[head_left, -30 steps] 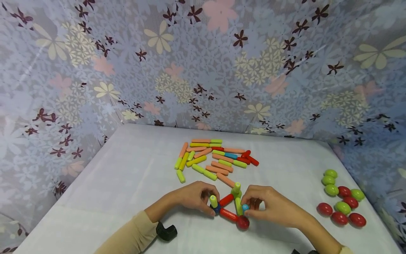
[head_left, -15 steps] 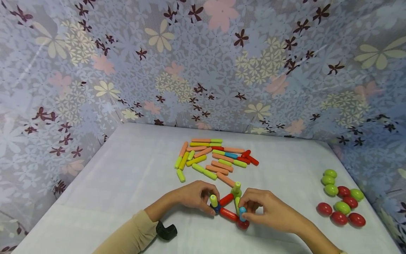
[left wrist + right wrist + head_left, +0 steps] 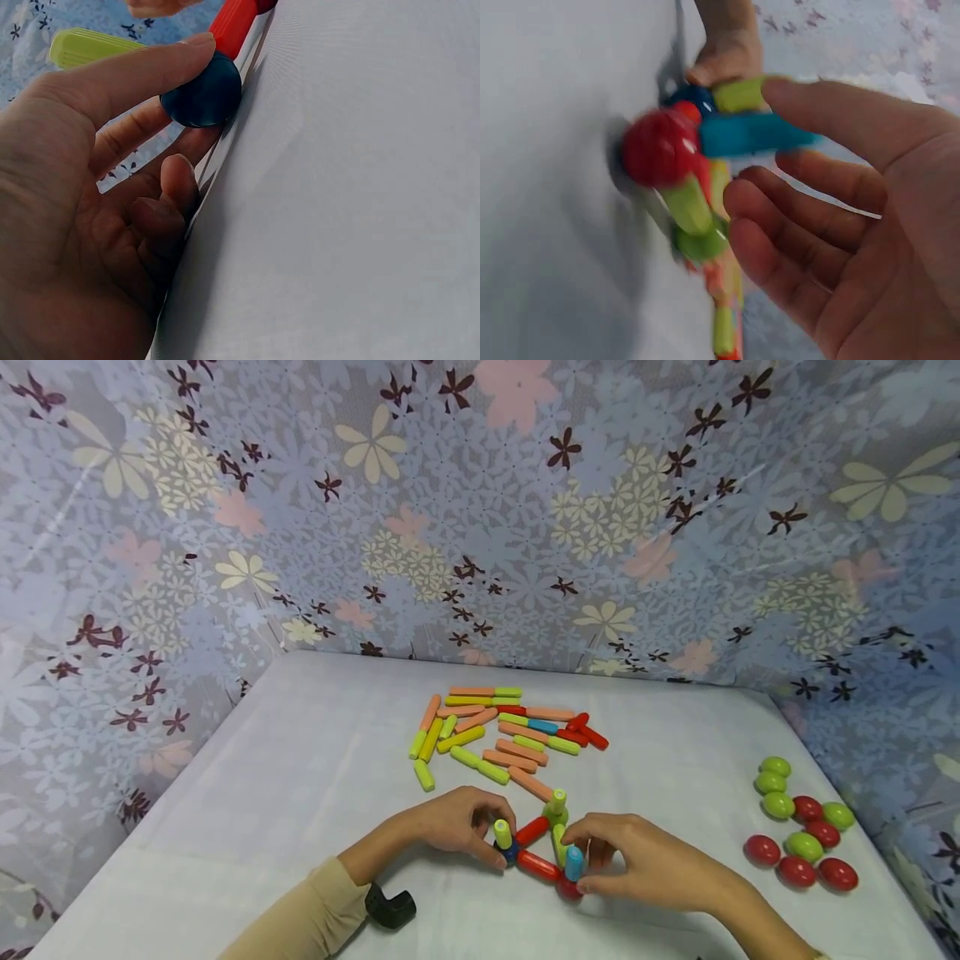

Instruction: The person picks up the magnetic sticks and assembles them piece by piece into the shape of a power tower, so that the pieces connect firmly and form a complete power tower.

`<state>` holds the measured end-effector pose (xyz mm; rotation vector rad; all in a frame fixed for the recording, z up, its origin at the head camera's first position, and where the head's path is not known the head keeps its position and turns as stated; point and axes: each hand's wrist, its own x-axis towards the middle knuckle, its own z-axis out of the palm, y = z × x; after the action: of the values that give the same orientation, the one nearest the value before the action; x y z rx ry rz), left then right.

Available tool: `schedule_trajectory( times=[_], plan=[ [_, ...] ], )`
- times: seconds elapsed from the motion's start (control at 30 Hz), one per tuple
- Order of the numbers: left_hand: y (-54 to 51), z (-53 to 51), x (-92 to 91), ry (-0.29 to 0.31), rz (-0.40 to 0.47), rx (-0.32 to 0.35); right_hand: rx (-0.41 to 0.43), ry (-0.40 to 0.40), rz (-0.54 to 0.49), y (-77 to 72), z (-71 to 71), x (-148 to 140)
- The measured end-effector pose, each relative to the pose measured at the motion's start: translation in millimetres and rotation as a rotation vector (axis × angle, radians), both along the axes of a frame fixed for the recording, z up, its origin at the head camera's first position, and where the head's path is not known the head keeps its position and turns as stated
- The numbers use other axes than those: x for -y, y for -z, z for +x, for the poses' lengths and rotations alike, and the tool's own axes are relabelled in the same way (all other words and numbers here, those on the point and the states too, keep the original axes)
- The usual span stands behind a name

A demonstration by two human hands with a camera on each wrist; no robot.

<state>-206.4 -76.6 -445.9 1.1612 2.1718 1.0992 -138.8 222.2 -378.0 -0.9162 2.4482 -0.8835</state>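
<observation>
A triangle of magnetic-looking sticks and balls lies on the white table. Its corners are a dark blue ball [image 3: 201,94], a red ball [image 3: 658,148] and a green ball [image 3: 701,238]. Two red sticks [image 3: 537,866] and a light green stick [image 3: 686,206] join them. Light green sticks stand upright on the blue and green balls. On the red ball stands a blue stick [image 3: 754,135]. My left hand [image 3: 465,827] pinches the dark blue ball between thumb and fingers. Around the blue stick, my right hand [image 3: 645,864] is spread loosely, its fingers apart from the stick.
Loose orange, yellow, light green, red and blue sticks [image 3: 517,756] lie beyond the triangle. Several green and red balls [image 3: 797,872] sit near the table's right edge. A flowered cloth [image 3: 480,527] hangs behind the table [image 3: 315,760]. A black device [image 3: 390,907] is at the left wrist.
My right hand has brought the blue stick from beside the triangle onto the red ball, stood it upright and loosened its fingers. My left hand has stayed on the dark blue ball.
</observation>
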Motion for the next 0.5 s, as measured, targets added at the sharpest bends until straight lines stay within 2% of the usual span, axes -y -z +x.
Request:
schedule_trajectory(
  times=[0.07,0.17,0.3,0.4,0.5],
  plan=[
    [0.2,0.2,0.3,0.0,-0.002,0.001,-0.028,0.027,0.034,-4.7,-2.0,-10.5],
    [0.5,0.9,0.4,0.0,-0.002,0.001,-0.12,0.093,0.09,-10.2,-8.6,-38.2],
    [2.8,1.0,-1.7,0.0,0.011,0.01,-0.205,0.259,0.256,-10.9,-13.5,-88.5],
    [3.7,0.6,-2.2,-0.001,0.011,0.006,-0.192,0.368,0.424,-5.0,-12.9,-125.7],
    [3.5,-0.3,0.6,-0.017,0.003,-0.006,-0.167,0.411,0.541,6.7,-15.5,-151.7]
  ],
)
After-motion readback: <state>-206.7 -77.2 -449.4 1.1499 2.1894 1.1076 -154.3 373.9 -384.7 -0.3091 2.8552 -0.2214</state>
